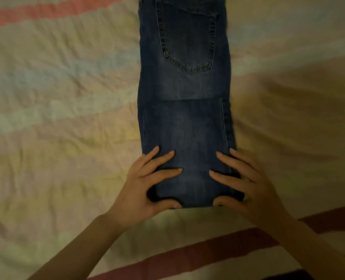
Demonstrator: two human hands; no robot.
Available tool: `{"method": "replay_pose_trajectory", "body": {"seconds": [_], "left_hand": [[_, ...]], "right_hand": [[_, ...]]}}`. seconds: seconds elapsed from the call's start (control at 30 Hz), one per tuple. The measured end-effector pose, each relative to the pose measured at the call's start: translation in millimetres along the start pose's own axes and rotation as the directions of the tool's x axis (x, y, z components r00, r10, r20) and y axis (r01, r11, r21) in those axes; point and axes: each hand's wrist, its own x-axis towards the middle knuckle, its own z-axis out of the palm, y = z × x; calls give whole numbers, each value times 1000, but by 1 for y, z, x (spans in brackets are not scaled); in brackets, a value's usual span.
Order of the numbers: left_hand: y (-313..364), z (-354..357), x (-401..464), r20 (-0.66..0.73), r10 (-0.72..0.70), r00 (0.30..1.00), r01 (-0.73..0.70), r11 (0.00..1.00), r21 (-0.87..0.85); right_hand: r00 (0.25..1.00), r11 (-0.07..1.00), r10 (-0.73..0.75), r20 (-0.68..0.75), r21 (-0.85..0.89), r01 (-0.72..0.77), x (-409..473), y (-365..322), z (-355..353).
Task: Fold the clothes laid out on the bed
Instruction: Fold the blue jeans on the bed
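Head view: dark blue jeans [184, 110], folded lengthwise with one back pocket [186, 37] upward, lie centred on striped bedsheet [62, 93], while left hand [145, 184] and right hand [248, 184] grip the near folded end, fingers spread on top, thumbs at the edge.

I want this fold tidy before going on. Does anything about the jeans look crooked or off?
Nothing much. The jeans lie straight on the bedsheet, with the lower legs folded up evenly. Left hand and right hand grip the near fold. The sheet is wrinkled, nothing more.
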Motion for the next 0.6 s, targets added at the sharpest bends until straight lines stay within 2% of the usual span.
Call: {"method": "replay_pose_trajectory", "body": {"seconds": [0.1,0.27,0.37,0.5,0.6], "left_hand": [[-13,10,-16,-10,58,998,-57,996,63],[-22,16,-26,78,151,985,-167,947,274],[-22,11,-22,83,189,978,-206,917,342],[-13,5,-21,53,268,962,-269,897,349],[3,-1,-20,63,159,985,-169,955,243]], "right_hand": [[994,995,-93,-58,-43,91,-22,1,14],[990,979,-125,58,-155,133,-38,8,31],[988,971,-151,-13,-192,146,-35,11,35],[975,963,-206,-79,-196,188,-24,10,27],[978,969,-177,-108,-193,154,-18,2,14]]}}
